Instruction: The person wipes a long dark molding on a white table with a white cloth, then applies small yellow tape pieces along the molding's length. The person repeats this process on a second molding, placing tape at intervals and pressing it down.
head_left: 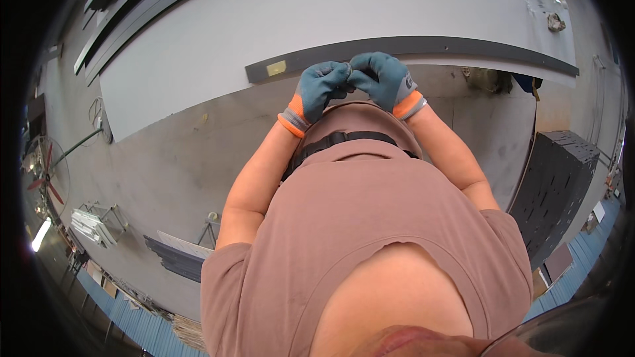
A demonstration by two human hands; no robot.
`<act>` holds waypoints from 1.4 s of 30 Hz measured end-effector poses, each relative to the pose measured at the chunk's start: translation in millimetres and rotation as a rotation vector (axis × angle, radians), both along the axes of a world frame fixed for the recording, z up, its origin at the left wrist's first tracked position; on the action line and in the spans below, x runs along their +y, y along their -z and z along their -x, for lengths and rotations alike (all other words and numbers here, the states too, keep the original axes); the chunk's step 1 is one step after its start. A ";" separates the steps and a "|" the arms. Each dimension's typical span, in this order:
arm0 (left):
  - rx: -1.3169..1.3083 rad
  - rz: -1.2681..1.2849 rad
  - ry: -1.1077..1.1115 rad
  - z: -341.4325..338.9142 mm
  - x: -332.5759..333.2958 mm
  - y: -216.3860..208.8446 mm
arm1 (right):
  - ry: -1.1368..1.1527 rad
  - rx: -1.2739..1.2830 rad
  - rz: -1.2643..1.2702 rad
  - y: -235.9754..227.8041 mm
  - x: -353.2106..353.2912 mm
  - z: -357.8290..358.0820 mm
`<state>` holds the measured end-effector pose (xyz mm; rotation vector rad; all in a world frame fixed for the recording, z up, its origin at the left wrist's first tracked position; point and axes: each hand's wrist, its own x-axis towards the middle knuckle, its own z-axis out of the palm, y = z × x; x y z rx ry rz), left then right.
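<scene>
My left hand (321, 87) and my right hand (383, 79) both wear blue-grey coated work gloves with orange and grey cuffs. They meet in front of my waist, fingers closed and fingertips pinched together. Whatever small thing lies between the fingertips is too hidden to name. Just beyond the hands, a long dark grey bar (456, 46) lies along the near edge of a white tabletop (264, 23). Near the bar's left end sits a pale yellow rectangular patch (276, 68), a little left of my left hand.
More long dark strips (142, 10) lie at the table's far left. Crumpled scraps (555, 23) rest at its far right. A large dark stack (555, 188) stands to my right. A fan with red blades (46, 178) and a rack with pale pieces (94, 225) stand at left.
</scene>
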<state>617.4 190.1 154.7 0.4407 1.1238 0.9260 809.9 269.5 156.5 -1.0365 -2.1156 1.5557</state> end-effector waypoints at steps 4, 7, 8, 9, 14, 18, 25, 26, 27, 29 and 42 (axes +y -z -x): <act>-0.083 0.071 -0.147 39.3 -13.8 18.6 | 0.208 -0.263 0.211 -3.9 -13.1 42.2; -0.096 0.117 -0.161 55.9 -17.6 32.2 | 0.205 -0.450 0.309 -14.6 -24.0 59.8; -0.090 0.137 -0.163 59.2 -17.9 37.3 | 0.197 -0.449 0.289 -18.6 -28.8 62.7; -0.117 0.157 -0.227 62.6 -15.6 42.8 | 0.190 -0.449 0.265 -23.3 -32.9 63.2; -0.013 0.182 -0.375 101.9 -3.3 78.1 | 0.328 -0.366 0.274 -29.7 -58.8 50.2; 0.150 0.087 -0.190 106.4 -5.8 54.3 | 0.505 -0.101 0.160 -3.1 -57.3 35.2; 0.212 -0.051 0.057 90.0 -27.8 37.0 | 0.287 -0.011 -0.134 6.5 -48.1 79.6; 0.209 -0.058 0.068 89.9 -33.4 36.9 | 0.229 -0.045 -0.018 14.5 -53.9 79.2; 0.202 -0.069 0.078 89.9 -40.7 39.0 | 0.214 -0.088 0.004 18.4 -58.3 79.1; 0.232 -0.070 0.101 93.3 -49.5 44.7 | 0.190 -0.174 0.046 23.8 -67.0 82.3; 0.937 -0.693 -0.033 242.2 -15.1 139.0 | 0.696 -0.153 0.131 104.2 -95.0 156.9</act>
